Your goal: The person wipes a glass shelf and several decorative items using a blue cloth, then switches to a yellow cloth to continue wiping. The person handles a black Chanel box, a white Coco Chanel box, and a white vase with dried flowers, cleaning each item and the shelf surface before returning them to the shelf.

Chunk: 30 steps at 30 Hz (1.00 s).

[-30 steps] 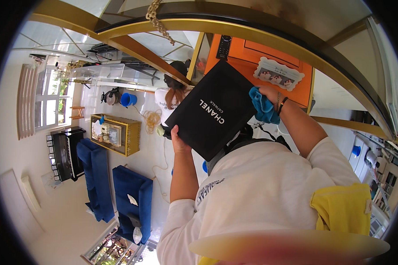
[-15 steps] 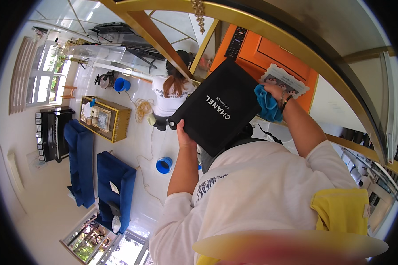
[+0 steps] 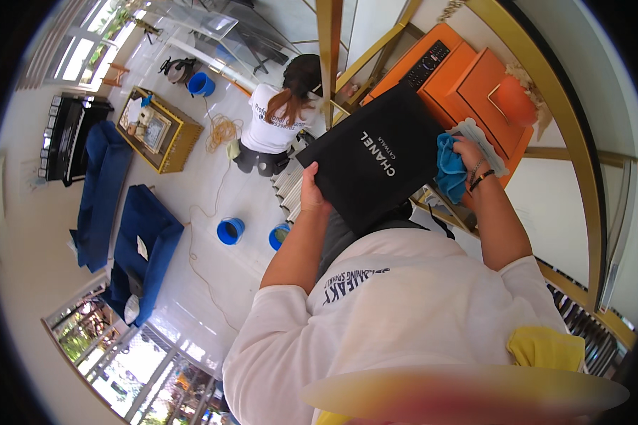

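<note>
- Fingers of our left hand (image 3: 310,193) are wrapped over the lower left edge of the large black book (image 3: 374,161), thumb on its face, clamped on it so that it stands tilted in front of our chest.
- Fingers of our right hand (image 3: 473,157) are bunched tight around a blue cloth (image 3: 448,168), pressing it against the book's right edge.
- Between the two sets of fingers, the black book spans the whole gap, its white lettering running diagonally across the cover.
- Around the wrist just below our right fingers we wear dark bracelets (image 3: 480,177).
- Just past our right fingertips, a grey-white flat item (image 3: 490,146) lies on the edge of the orange boxes (image 3: 475,83); we cannot tell whether the fingers touch it.
- Above our right fingers, a black remote (image 3: 425,65) rests on the orange boxes, and an orange round vase (image 3: 515,100) stands to their right.
- Gold frame bars (image 3: 329,49) rise beyond the top edge of the book, well above our left fingers.
- Far beyond our left fingers, down on the white floor (image 3: 191,184), another person (image 3: 280,120) in a white shirt crouches near an orange coiled cord (image 3: 222,132).
- Below and left of our left fingers, two blue buckets (image 3: 230,231) stand on that floor, with blue sofas (image 3: 138,241) farther left.
- Near our right shoulder, well below our right fingers, a yellow cloth (image 3: 546,348) hangs.
</note>
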Motion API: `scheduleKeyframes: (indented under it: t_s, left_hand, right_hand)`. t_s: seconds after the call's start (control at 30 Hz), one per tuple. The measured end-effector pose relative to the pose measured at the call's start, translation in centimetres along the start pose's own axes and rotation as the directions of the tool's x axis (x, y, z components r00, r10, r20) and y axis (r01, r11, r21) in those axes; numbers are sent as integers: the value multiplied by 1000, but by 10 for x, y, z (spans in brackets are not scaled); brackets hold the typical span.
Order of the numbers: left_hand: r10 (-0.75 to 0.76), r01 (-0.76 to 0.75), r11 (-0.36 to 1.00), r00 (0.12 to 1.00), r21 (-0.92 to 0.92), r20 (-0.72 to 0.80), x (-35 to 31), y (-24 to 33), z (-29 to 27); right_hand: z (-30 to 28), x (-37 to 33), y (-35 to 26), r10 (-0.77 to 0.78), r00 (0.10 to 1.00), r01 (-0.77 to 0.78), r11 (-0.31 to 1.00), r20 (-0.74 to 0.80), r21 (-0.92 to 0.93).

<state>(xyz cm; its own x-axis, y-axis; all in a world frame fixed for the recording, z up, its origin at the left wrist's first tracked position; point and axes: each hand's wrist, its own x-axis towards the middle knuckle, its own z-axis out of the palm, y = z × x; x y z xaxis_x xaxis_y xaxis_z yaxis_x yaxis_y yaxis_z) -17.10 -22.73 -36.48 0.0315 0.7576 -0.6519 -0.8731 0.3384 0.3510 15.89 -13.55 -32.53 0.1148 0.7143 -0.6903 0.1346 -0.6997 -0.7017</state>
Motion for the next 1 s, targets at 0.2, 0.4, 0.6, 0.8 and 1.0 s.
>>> scheduleKeyframes:
  t_s: [0.2,0.4,0.6,0.8,1.0]
  left_hand:
    - [-36,42,995,997,-87,70,-2,-16,-9]
    - [53,-54,997,998,-56,-26,10,-19,-20]
    - [64,-64,998,998,7,-11,10,-19,-19]
    - [26,-27,1000,1000,-10,-16,8,-19,-18]
    - [-18,21,999,996,34,-82,11,-22,-23]
  right_hand:
    - [-16,23,6,-82,996,85,990,39,-112]
    - [-14,26,19,-61,998,63,994,25,-86]
    - [4,-28,-12,-460,888,305,610,-14,-732]
    - [40,-95,-63,-423,894,441,889,147,-122]
    - [126,-104,-8,-440,362,915,0,822,-403]
